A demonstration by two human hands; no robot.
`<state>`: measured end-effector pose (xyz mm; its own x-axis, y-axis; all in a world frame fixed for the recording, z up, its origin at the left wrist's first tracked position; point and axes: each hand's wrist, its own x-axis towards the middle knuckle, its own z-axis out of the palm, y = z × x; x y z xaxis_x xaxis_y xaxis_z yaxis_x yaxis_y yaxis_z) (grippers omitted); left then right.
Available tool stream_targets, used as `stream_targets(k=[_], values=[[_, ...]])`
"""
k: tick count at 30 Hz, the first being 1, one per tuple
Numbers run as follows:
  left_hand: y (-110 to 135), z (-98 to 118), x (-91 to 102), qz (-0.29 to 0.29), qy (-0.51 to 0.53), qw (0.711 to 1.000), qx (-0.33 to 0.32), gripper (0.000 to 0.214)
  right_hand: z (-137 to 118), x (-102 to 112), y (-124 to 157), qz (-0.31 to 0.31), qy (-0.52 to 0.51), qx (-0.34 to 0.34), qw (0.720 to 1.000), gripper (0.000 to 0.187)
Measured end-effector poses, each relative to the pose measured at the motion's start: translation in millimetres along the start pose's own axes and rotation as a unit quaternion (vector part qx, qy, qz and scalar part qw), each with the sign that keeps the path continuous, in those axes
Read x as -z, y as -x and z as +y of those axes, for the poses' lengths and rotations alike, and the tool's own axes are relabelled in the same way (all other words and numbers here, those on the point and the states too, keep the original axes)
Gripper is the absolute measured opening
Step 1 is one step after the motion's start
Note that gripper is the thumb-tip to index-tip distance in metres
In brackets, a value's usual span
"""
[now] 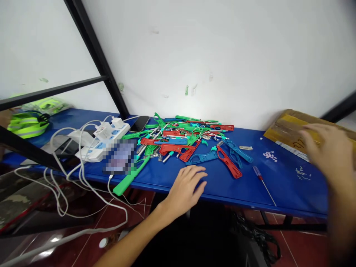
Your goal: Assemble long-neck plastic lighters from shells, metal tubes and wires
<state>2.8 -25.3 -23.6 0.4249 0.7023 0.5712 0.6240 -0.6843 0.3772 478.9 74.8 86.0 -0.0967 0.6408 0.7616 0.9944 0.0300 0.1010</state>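
My left hand (188,187) rests at the front edge of the blue table, fingers loosely curved and apart, holding nothing. In front of it lies a blue plastic lighter shell (202,158), with a red lighter shell (229,163) to its right. Behind these spreads a heap of green, red and blue lighter parts (178,134) with metal tubes and thin wires. My right hand (330,154), blurred by motion, is raised in front of a taped cardboard box (289,129). Its thumb and fingers look apart, and I see nothing in them.
A screwdriver (264,184) lies right of the shells. Beyond it are small pink pieces (269,156) and thin loose screws or pins (302,173). On the left are a power strip (121,129) with white cables, a phone (121,157) and a black metal frame (97,40).
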Motion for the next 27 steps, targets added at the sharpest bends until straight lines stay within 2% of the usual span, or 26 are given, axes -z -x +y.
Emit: stream_targets(k=[2, 5, 7, 9, 11, 13, 17, 22, 27], values=[[-2.7, -15.1, 22.5, 0.02, 0.01, 0.999, 0.041, 0.023, -66.7, 11.5, 23.6, -0.041, -0.108, 0.062, 0.991, 0.056], [4.8, -53.5, 68.8, 0.056, -0.094, 0.989, 0.104, 0.035, -152.6, 28.0, 68.4, -0.141, -0.214, 0.127, 0.958, 0.046], [20.3, -81.4, 102.4, 0.036, -0.156, 0.974, 0.163, 0.043, -189.5, 32.4, 95.5, -0.193, -0.26, 0.151, 0.934, 0.04], [40.6, -103.6, 131.3, -0.04, -0.18, 0.96, 0.211, 0.043, -209.9, 28.7, 114.5, -0.233, -0.284, 0.171, 0.914, 0.04], [58.6, -116.7, 149.9, -0.085, -0.197, 0.941, 0.262, 0.045, -218.1, 18.5, 124.8, -0.244, -0.287, 0.17, 0.911, 0.044], [68.2, -121.4, 155.9, -0.115, -0.207, 0.932, 0.274, 0.041, -219.8, 6.0, 129.4, -0.234, -0.282, 0.148, 0.919, 0.05], [60.5, -114.8, 142.8, -0.141, -0.215, 0.925, 0.281, 0.029, -219.2, -8.1, 134.2, -0.219, -0.291, 0.107, 0.925, 0.055], [36.9, -96.5, 127.6, -0.14, -0.271, 0.918, 0.253, 0.031, -220.3, -3.2, 138.3, -0.224, -0.303, 0.069, 0.924, 0.05], [25.1, -90.7, 122.9, -0.115, -0.281, 0.911, 0.28, 0.026, -220.2, 1.2, 136.6, -0.225, -0.315, 0.063, 0.92, 0.047]])
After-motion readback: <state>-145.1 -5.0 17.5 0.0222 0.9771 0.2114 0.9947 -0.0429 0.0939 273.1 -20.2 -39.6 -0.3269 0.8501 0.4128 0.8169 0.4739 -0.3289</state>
